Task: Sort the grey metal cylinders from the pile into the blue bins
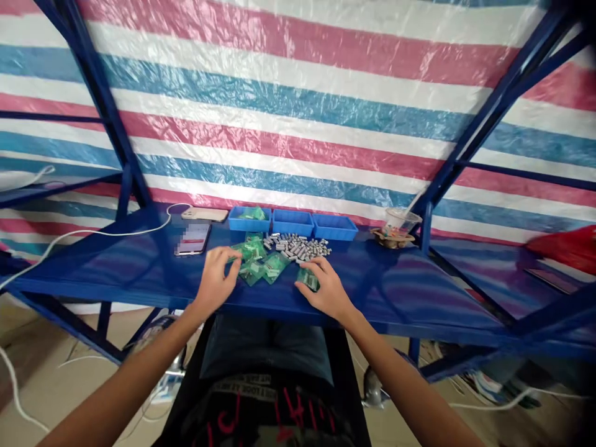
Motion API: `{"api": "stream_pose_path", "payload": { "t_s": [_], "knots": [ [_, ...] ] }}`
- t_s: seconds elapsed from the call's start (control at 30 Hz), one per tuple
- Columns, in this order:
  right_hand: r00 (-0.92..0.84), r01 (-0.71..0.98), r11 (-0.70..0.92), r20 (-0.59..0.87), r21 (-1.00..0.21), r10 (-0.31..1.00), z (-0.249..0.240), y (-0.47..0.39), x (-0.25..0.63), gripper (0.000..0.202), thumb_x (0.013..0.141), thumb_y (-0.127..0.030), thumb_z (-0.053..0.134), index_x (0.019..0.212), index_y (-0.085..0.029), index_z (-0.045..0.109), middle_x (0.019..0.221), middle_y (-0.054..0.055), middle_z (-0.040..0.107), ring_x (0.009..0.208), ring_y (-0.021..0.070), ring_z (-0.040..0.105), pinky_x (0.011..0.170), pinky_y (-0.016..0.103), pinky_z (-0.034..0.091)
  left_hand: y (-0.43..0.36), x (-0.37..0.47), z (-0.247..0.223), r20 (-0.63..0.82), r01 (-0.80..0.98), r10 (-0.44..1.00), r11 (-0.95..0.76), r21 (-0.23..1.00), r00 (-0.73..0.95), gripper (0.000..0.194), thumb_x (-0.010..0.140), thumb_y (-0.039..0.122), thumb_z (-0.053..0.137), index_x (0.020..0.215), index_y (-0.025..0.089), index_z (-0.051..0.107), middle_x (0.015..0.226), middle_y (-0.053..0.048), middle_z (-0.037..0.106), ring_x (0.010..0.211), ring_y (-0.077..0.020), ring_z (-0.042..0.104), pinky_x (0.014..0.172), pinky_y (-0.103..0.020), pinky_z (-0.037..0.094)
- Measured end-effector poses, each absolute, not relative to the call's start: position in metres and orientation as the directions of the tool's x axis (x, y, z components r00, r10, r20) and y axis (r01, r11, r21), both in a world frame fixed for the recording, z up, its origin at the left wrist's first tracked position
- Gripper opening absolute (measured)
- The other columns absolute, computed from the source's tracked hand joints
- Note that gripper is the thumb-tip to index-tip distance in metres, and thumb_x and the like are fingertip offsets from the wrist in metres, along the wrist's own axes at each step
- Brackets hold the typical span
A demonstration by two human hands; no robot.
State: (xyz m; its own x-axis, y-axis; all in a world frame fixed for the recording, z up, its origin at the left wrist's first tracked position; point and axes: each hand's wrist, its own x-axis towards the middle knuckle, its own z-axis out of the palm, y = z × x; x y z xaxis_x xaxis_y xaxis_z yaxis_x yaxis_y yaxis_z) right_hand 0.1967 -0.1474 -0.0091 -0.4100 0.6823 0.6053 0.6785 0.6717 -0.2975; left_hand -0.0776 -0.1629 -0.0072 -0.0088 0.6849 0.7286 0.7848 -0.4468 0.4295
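My left hand (pixel 220 276) is at the left edge of a group of green packets (pixel 252 248), its fingers curved and parted from the thumb; no object shows clearly between them. Another green packet (pixel 308 279) is between the thumb and fingers of my right hand (pixel 325 287), close to the table's front edge. Many small silvery cylinders (pixel 300 247) lie loose in a pile between and beyond the hands. More green packets lie at the front of the group, left of the pile.
Three blue trays (pixel 293 222) line the back of the blue table (pixel 372 279); the left one holds green material. A lit phone (pixel 194 239), a pale phone (pixel 205 214) and a white cable are at the left. A plastic cup (pixel 399 222) stands at the right, beside a blue frame post.
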Motion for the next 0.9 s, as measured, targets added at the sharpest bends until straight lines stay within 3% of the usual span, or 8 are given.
{"api": "stream_pose_path", "payload": {
  "t_s": [0.1, 0.23, 0.33, 0.4, 0.5, 0.6, 0.73, 0.9],
  "knots": [
    [-0.478, 0.62, 0.721, 0.579, -0.311, 0.661, -0.005, -0.144, 0.184, 0.037, 0.083, -0.034, 0.058, 0.116, -0.019, 0.053, 0.109, 0.012, 0.053, 0.105, 0.0251, 0.053, 0.091, 0.041, 0.047, -0.174, -0.072, -0.009, 0.703, 0.768, 0.711, -0.461, 0.444, 0.021, 0.018, 0.089, 0.028, 0.046, 0.089, 0.02, 0.062, 0.093, -0.005, 0.063, 0.1, -0.0214, 0.052, 0.091, -0.037, 0.041],
    [-0.6, 0.508, 0.817, 0.568, -0.274, 0.564, -0.007, -0.141, 0.153, 0.051, 0.083, -0.027, 0.056, 0.132, -0.02, 0.04, 0.118, 0.013, 0.05, 0.113, 0.0262, 0.049, 0.094, 0.042, 0.046, -0.167, -0.053, -0.007, 0.558, 0.63, 0.829, -0.452, 0.632, 0.035, 0.022, 0.089, 0.034, 0.048, 0.099, 0.02, 0.061, 0.091, -0.005, 0.064, 0.088, -0.02, 0.055, 0.073, -0.031, 0.045],
    [-0.583, 0.465, 0.838, 0.613, -0.287, 0.533, -0.014, -0.14, 0.138, 0.059, 0.087, -0.017, 0.045, 0.141, -0.018, 0.021, 0.117, 0.016, 0.05, 0.111, 0.0261, 0.049, 0.094, 0.044, 0.046, -0.156, -0.038, -0.004, 0.48, 0.542, 0.865, -0.475, 0.693, 0.145, 0.025, 0.085, 0.032, 0.054, 0.105, 0.019, 0.06, 0.079, -0.003, 0.063, 0.071, -0.016, 0.056, 0.06, -0.026, 0.043],
    [-0.527, 0.448, 0.835, 0.66, -0.321, 0.536, -0.017, -0.139, 0.135, 0.059, 0.087, -0.014, 0.041, 0.142, -0.017, 0.018, 0.112, 0.015, 0.05, 0.106, 0.0251, 0.051, 0.092, 0.044, 0.046, -0.151, -0.032, -0.003, 0.476, 0.528, 0.859, -0.497, 0.688, 0.188, 0.018, 0.082, 0.028, 0.055, 0.096, 0.019, 0.062, 0.078, -0.002, 0.061, 0.068, -0.0146, 0.054, 0.059, -0.025, 0.041],
    [-0.495, 0.409, 0.831, 0.673, -0.377, 0.549, -0.019, -0.138, 0.137, 0.059, 0.085, -0.014, 0.042, 0.14, -0.018, 0.021, 0.112, 0.015, 0.049, 0.104, 0.024, 0.052, 0.091, 0.043, 0.046, -0.146, -0.033, -0.002, 0.483, 0.497, 0.855, -0.508, 0.703, 0.191, 0.011, 0.081, 0.026, 0.055, 0.079, 0.017, 0.061, 0.076, -0.001, 0.058, 0.068, -0.0136, 0.053, 0.058, -0.024, 0.04],
    [-0.427, 0.385, 0.771, 0.643, -0.506, 0.636, -0.016, -0.137, 0.14, 0.054, 0.082, -0.019, 0.049, 0.134, -0.018, 0.034, 0.109, 0.013, 0.051, 0.1, 0.0234, 0.053, 0.089, 0.042, 0.047, -0.147, -0.036, -0.004, 0.476, 0.452, 0.864, -0.495, 0.742, 0.164, 0.012, 0.082, 0.027, 0.053, 0.077, 0.017, 0.058, 0.07, 0.001, 0.055, 0.063, -0.0118, 0.051, 0.055, -0.022, 0.038],
    [-0.313, 0.329, 0.608, 0.524, -0.723, 0.792, -0.015, -0.132, 0.144, 0.018, 0.079, -0.028, 0.054, 0.093, -0.018, 0.059, 0.081, 0.005, 0.056, 0.069, 0.0171, 0.056, 0.065, 0.032, 0.05, -0.152, -0.037, -0.008, 0.462, 0.404, 0.874, -0.48, 0.779, 0.15, 0.015, 0.085, 0.029, 0.051, 0.08, 0.016, 0.057, 0.067, 0.002, 0.053, 0.06, -0.0103, 0.049, 0.053, -0.021, 0.037],
    [-0.303, 0.301, 0.565, 0.484, -0.769, 0.821, -0.013, -0.134, 0.147, 0.015, 0.079, -0.033, 0.057, 0.074, -0.019, 0.061, 0.064, 0.0, 0.053, 0.057, 0.0138, 0.051, 0.053, 0.026, 0.042, -0.155, -0.035, -0.005, 0.462, 0.383, 0.872, -0.487, 0.784, 0.163, 0.02, 0.085, 0.034, 0.053, 0.089, 0.017, 0.064, 0.067, 0.001, 0.056, 0.059, -0.011, 0.049, 0.052, -0.021, 0.036]
  ]
}}
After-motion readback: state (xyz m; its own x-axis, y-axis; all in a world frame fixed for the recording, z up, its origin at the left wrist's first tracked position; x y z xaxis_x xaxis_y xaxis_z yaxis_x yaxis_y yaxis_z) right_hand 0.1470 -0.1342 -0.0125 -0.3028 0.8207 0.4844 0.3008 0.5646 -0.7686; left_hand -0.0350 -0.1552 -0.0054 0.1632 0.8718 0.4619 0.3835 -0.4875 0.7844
